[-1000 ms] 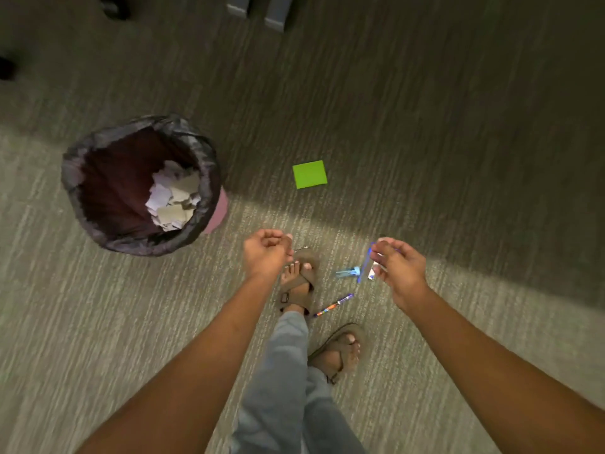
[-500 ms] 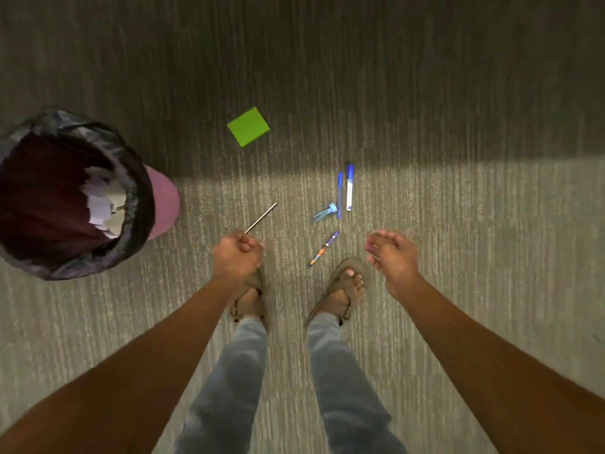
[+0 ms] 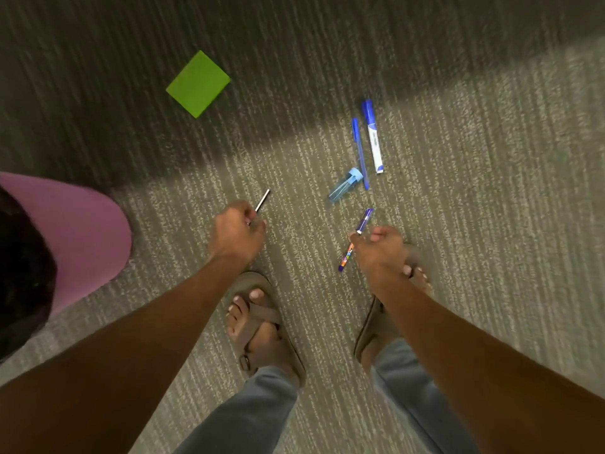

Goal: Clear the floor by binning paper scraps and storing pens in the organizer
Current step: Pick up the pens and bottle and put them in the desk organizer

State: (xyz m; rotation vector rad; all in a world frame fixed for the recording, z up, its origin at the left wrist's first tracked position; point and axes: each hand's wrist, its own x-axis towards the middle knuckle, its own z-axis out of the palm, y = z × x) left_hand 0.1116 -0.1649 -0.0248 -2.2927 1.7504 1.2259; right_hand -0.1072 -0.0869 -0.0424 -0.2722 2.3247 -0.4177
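You're standing on the carpet (image 3: 458, 240) looking straight down, both arms reaching out in front of you. Your left hand (image 3: 236, 231) is curled shut around a thin silver stick (image 3: 263, 200) that's poking up past your knuckles. Your right hand (image 3: 379, 249) is hanging over the patterned pen (image 3: 356, 239), fingers curled in, but I can't tell whether your grip is actually touching it or just hovering above.

The other pens are lying on the floor just ahead of that hand: a thin blue pen (image 3: 360, 152) and a blue-and-white marker (image 3: 372, 136) side by side, with a small clear blue tube (image 3: 345, 185) right next to the pen's lower end. A green sticky pad (image 3: 198, 83) is sitting farther off in the shadowed part of the carpet. The pink bin (image 3: 75, 231) with its black liner is poking in at the left edge, well apart from the pens. Your sandals (image 3: 262, 322) are planted right below your hands.
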